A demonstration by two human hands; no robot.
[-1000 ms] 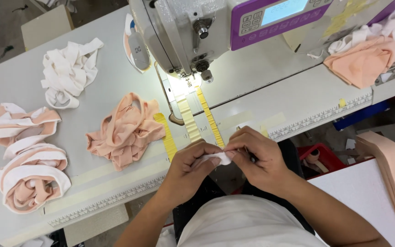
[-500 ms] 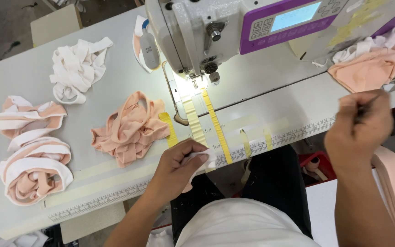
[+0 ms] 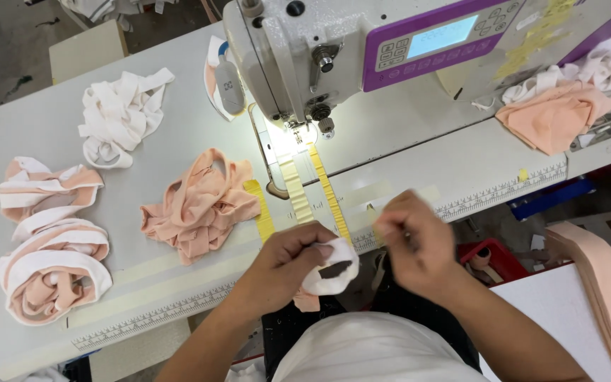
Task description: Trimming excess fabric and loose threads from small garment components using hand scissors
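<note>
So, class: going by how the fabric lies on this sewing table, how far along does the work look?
Seemingly done: two rolled pink-and-white bundles at the table's far left. In hand: the left hand grips a small white piece at the table edge; the right hand is blurred beside it, contents unclear. Seemingly left: the loose peach heap and white heap; nothing lies under the sewing machine's needle.

Bare grey tabletop lies open between a heap of peach fabric strips and a white sewing machine, which blocks the table's far side.
</note>
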